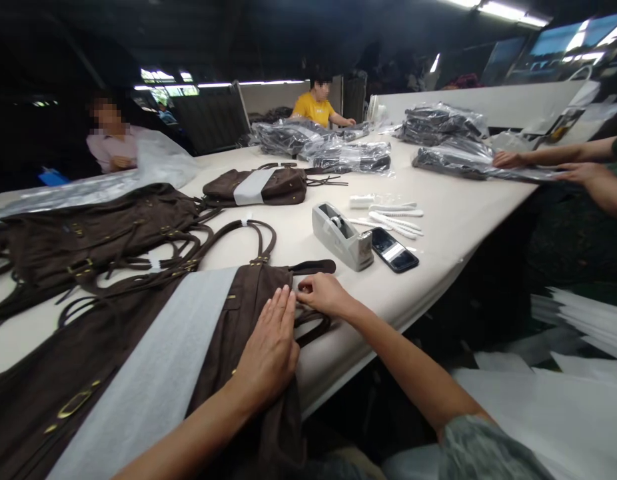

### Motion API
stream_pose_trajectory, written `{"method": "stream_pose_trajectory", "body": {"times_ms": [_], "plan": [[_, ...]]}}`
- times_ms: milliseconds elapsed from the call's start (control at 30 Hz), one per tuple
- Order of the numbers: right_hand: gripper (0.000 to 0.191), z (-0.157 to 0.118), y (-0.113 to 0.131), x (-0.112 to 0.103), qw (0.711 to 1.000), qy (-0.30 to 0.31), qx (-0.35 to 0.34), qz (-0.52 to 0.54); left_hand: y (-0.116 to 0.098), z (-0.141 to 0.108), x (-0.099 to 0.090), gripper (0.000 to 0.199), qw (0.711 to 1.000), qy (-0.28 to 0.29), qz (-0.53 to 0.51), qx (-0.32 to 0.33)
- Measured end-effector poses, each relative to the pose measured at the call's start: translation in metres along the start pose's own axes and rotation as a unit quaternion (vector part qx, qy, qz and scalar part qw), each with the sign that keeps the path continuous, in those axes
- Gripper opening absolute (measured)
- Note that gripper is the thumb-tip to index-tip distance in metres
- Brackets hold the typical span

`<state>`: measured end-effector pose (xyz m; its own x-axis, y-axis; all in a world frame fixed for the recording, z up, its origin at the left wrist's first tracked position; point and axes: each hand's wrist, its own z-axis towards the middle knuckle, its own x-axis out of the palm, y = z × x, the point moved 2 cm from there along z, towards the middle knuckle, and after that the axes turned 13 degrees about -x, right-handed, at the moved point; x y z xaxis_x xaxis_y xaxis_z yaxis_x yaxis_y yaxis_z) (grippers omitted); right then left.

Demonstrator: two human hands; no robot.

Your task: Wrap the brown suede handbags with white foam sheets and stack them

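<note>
A large dark brown bag (243, 313) lies flat at the table's near edge, with a white paper band (153, 360) across it. My left hand (271, 340) rests on the bag's right part, palm down, its fingers stretched out and nothing in them. Just right of those fingertips, my right hand (322, 293) pinches at the bag's side edge. What lies between its thumb and fingers is too small to make out. A dark strap end (316, 267) sticks out just above my right hand, and a strap loop (316, 330) hangs below it.
Beyond my hands are a grey tape dispenser (341, 237), a phone (394, 250) and white strips (396, 220). More brown bags (283, 187) lie left and ahead; plastic-wrapped bags (351, 157) are farther back. A person's hands (583, 173) touch a wrapped bag at right. Paper sheets (553, 407) lie lower right.
</note>
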<state>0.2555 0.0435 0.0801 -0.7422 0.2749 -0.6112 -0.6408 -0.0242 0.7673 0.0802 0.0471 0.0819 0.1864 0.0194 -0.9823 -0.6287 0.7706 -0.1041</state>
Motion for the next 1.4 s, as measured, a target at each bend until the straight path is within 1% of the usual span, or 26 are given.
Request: {"method": "stream_pose_trajectory", "body": {"times_ms": [33, 100, 167, 233, 300, 367, 433, 500, 567, 633, 700, 733, 767, 833, 900, 933, 967, 1033, 1067, 1100, 1133, 1167, 1233, 1267, 1333, 1400], "plan": [[0.011, 0.014, 0.000, 0.006, 0.999, 0.034, -0.010, 0.008, 0.000, -0.001, -0.001, 0.074, 1.000, 0.005, -0.011, -0.009], [0.012, 0.030, 0.003, 0.016, 0.996, 0.075, -0.036, 0.034, 0.001, -0.005, -0.002, 0.076, 0.999, 0.022, -0.031, -0.031], [0.020, 0.034, 0.004, 0.024, 0.990, 0.117, -0.059, 0.056, 0.001, -0.008, -0.004, 0.081, 0.996, 0.046, -0.053, -0.048], [0.029, 0.033, 0.002, 0.029, 0.982, 0.142, -0.078, 0.094, 0.001, -0.008, -0.006, 0.088, 0.993, 0.073, -0.077, -0.057], [0.032, 0.032, -0.004, 0.032, 0.978, 0.122, -0.078, 0.151, 0.001, -0.007, -0.007, 0.093, 0.989, 0.090, -0.100, -0.058], [0.031, 0.033, -0.009, 0.035, 0.981, 0.090, -0.067, 0.161, 0.002, -0.004, -0.003, 0.095, 0.988, 0.096, -0.112, -0.051], [0.027, 0.034, -0.011, 0.037, 0.990, 0.059, -0.069, 0.104, 0.005, -0.002, 0.006, 0.097, 0.989, 0.084, -0.117, -0.037], [0.020, 0.037, -0.008, 0.037, 0.995, 0.024, -0.094, 0.000, 0.008, 0.000, 0.019, 0.090, 0.991, 0.052, -0.121, -0.026], [0.020, 0.041, -0.002, 0.036, 0.985, 0.001, -0.140, -0.102, 0.011, 0.000, 0.027, 0.079, 0.992, 0.021, -0.126, -0.020], [0.024, 0.048, 0.003, 0.036, 0.969, -0.001, -0.182, -0.167, 0.013, 0.000, 0.022, 0.074, 0.990, 0.021, -0.141, -0.022], [0.026, 0.054, 0.005, 0.036, 0.960, 0.013, -0.194, -0.202, 0.018, -0.004, -0.001, 0.075, 0.984, 0.059, -0.170, -0.019], [0.027, 0.056, 0.003, 0.035, 0.957, 0.019, -0.187, -0.219, 0.024, -0.007, -0.019, 0.072, 0.979, 0.081, -0.186, -0.016], [0.027, 0.058, 0.001, 0.033, 0.956, 0.023, -0.178, -0.232, 0.032, -0.011, -0.039, 0.063, 0.976, 0.098, -0.195, -0.010], [0.028, 0.061, -0.004, 0.025, 0.956, 0.005, -0.160, -0.247, 0.061, -0.018, -0.085, 0.039, 0.976, 0.056, -0.208, -0.023], [0.034, 0.064, -0.003, 0.012, 0.953, -0.045, -0.156, -0.255, 0.107, -0.027, -0.123, 0.029, 0.977, -0.025, -0.158, -0.142], [0.037, 0.065, 0.001, 0.006, 0.951, -0.073, -0.158, -0.256, 0.134, -0.033, -0.138, 0.029, 0.969, -0.057, -0.098, -0.219], [0.038, 0.067, 0.009, 0.002, 0.949, -0.094, -0.163, -0.253, 0.162, -0.041, -0.148, 0.029, 0.947, -0.073, -0.025, -0.313], [0.035, 0.073, 0.032, 0.000, 0.952, -0.101, -0.183, -0.222, 0.210, -0.063, -0.158, 0.032, 0.897, -0.090, 0.024, -0.432], [0.033, 0.076, 0.046, 0.004, 0.957, -0.083, -0.199, -0.195, 0.228, -0.076, -0.158, 0.031, 0.873, -0.084, 0.039, -0.480], [0.030, 0.080, 0.062, 0.012, 0.960, -0.058, -0.219, -0.166, 0.240, -0.090, -0.155, 0.029, 0.853, -0.072, 0.044, -0.515], [0.028, 0.085, 0.078, 0.022, 0.959, -0.030, -0.244, -0.140, 0.246, -0.104, -0.150, 0.026, 0.840, -0.056, 0.045, -0.538], [0.026, 0.090, 0.093, 0.034, 0.953, -0.003, -0.275, -0.124, 0.246, -0.117, -0.142, 0.023, 0.832, -0.041, 0.041, -0.552], [0.026, 0.102, 0.120, 0.063, 0.931, 0.040, -0.340, -0.123, 0.231, -0.139, -0.123, 0.020, 0.837, -0.032, 0.028, -0.546], [0.026, 0.110, 0.131, 0.078, 0.920, 0.056, -0.368, -0.127, 0.219, -0.148, -0.112, 0.024, 0.842, -0.040, 0.024, -0.537], [0.026, 0.127, 0.150, 0.107, 0.905, 0.085, -0.400, -0.117, 0.190, -0.161, -0.089, 0.035, 0.863, -0.078, 0.020, -0.499], [0.025, 0.147, 0.168, 0.133, 0.905, 0.107, -0.405, -0.077, 0.164, -0.171, -0.069, 0.037, 0.875, -0.113, 0.022, -0.471]]}}
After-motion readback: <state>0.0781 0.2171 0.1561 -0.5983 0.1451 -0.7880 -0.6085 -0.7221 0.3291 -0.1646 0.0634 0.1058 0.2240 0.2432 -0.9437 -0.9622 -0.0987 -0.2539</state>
